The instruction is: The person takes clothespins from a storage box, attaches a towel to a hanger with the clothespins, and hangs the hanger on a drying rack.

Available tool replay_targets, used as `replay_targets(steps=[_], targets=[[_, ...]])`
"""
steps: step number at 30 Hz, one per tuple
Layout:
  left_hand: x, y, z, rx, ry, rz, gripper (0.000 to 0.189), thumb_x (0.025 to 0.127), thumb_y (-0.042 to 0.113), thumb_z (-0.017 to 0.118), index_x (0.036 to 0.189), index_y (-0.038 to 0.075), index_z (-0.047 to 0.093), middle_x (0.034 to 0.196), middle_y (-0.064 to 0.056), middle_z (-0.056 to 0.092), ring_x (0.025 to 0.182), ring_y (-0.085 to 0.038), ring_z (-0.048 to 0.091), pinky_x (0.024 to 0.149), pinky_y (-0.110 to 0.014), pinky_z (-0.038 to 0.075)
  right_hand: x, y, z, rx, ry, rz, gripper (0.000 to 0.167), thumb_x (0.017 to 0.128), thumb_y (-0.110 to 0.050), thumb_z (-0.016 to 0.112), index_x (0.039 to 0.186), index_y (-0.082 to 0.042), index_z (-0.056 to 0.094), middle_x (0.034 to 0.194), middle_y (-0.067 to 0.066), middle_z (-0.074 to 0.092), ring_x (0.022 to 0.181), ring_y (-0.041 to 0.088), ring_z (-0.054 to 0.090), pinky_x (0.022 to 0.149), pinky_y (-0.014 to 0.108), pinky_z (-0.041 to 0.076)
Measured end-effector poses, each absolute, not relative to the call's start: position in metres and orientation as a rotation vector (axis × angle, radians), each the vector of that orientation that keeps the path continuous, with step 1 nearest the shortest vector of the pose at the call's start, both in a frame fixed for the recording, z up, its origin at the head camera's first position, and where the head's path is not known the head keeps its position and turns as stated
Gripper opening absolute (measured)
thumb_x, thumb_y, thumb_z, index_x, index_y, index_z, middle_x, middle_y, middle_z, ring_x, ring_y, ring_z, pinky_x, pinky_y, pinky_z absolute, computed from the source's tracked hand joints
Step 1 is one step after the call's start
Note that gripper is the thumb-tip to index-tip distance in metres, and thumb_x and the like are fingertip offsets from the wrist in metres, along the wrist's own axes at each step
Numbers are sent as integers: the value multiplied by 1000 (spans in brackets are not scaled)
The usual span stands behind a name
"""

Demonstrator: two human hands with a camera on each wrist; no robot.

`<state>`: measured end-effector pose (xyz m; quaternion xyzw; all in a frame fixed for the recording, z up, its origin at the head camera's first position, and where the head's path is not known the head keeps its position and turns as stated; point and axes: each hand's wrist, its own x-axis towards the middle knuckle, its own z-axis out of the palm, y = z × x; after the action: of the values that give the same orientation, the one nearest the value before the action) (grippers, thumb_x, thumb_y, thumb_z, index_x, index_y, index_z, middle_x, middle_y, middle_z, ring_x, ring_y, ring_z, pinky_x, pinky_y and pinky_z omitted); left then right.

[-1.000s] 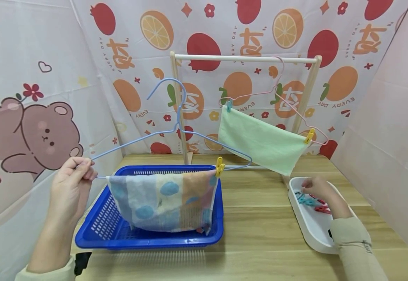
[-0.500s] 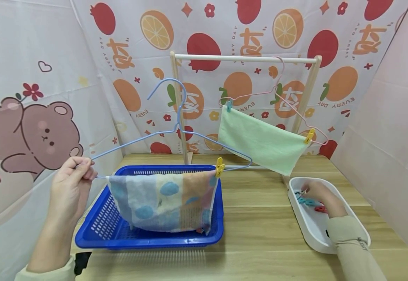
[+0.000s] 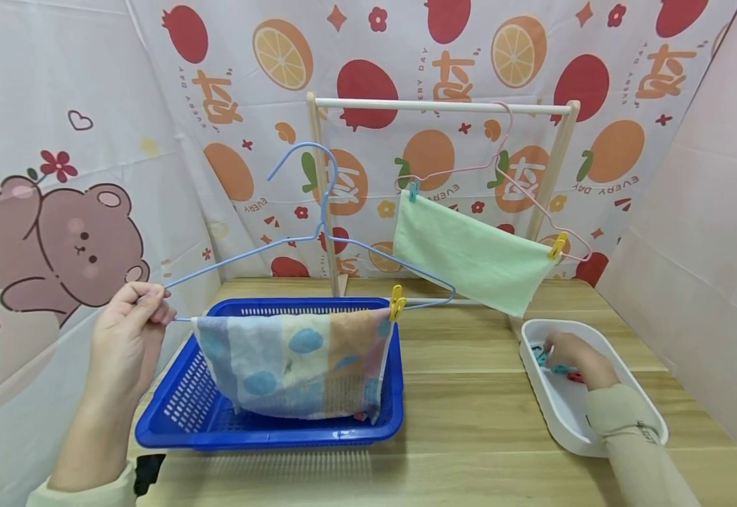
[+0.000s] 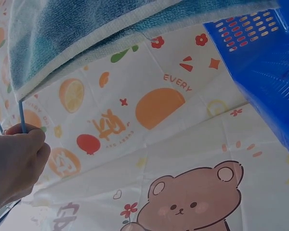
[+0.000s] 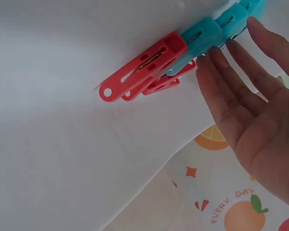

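Note:
My left hand (image 3: 130,317) pinches the left end of a blue clothes hanger (image 3: 242,259), its hook upward. A striped towel (image 3: 292,362) with blue spots is draped over the hanger's lower bar, and a yellow clothespin (image 3: 397,303) clips its right corner. In the left wrist view the towel (image 4: 77,33) hangs beside my hand (image 4: 19,163). My right hand (image 3: 578,358) reaches into a white tray (image 3: 561,422). The right wrist view shows its fingers fairly straight, thumb apart, at teal clothespins (image 5: 202,36) beside red clothespins (image 5: 144,67); nothing is seen gripped.
Below the towel stands a blue basket (image 3: 178,429). Behind, a rack (image 3: 406,105) bears a pink hanger (image 3: 527,190) with a light green cloth (image 3: 470,253) clipped on by a teal and a yellow clothespin. Printed curtains (image 3: 229,42) enclose the wooden table (image 3: 463,422).
My right hand has shifted slightly within the white tray among the clothespins, its forearm moving a little left. The left hand, hanger and towel stay in place.

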<state>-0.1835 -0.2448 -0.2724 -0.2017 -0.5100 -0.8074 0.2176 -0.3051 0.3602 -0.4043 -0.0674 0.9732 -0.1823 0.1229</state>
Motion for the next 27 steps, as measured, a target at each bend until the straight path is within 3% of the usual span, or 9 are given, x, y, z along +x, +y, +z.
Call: replay_targets(steps=[9, 20, 27], targets=[[-182, -245, -272, -550, -1406, -2248, 7, 95, 3, 45, 92, -3, 48, 78, -7, 33, 69, -16, 32, 61, -21, 33, -304, 356, -403, -119, 2828, -509, 32, 74, 4, 65, 104, 9, 53, 87, 15, 53, 79, 29, 49, 71, 44, 44], [-182, -245, -273, -545, -1411, -2244, 8, 95, 3, 45, 91, -3, 47, 78, -7, 32, 69, -16, 31, 61, -21, 32, -306, 359, -409, -53, 2846, -484, 17, 73, 9, 60, 87, 5, 52, 79, 13, 50, 73, 28, 47, 66, 41, 43], [-183, -245, -273, -551, -1398, -2250, 8, 95, 3, 45, 92, -3, 47, 77, -6, 33, 68, -16, 31, 60, -22, 31, -306, 360, -411, -118, 2852, -452, 24, 68, 12, 59, 89, 1, 59, 82, 13, 52, 73, 27, 48, 63, 38, 43]])
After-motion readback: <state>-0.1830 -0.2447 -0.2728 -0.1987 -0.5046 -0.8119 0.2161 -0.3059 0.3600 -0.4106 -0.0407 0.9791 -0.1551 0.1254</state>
